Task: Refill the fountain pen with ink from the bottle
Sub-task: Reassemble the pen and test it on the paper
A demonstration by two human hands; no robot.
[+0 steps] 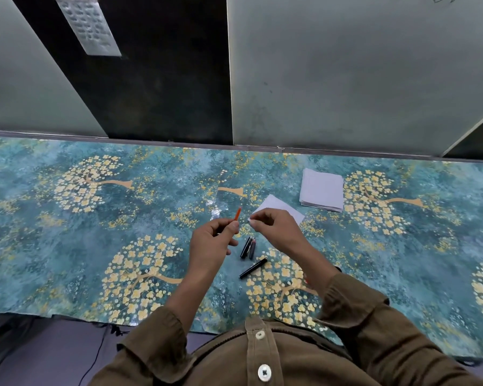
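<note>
My left hand (212, 243) is raised over the table and grips a thin orange stick (238, 213) that points up and away. Just to its right, my right hand (276, 232) pinches a small white scrap (250, 220) between thumb and forefinger. Below the hands, pen parts lie on the table: two short dark pieces (248, 247) side by side and a long black pen barrel (253, 268) lying slantwise. No ink bottle is in view. Something dark (338, 269) peeks out from under my right forearm; I cannot tell what it is.
A single white sheet (283, 208) lies partly under my right hand. A stack of white tissues (322, 190) sits behind it to the right. The table (95, 246) wears a teal cloth with yellow trees. A wall rises at the far edge.
</note>
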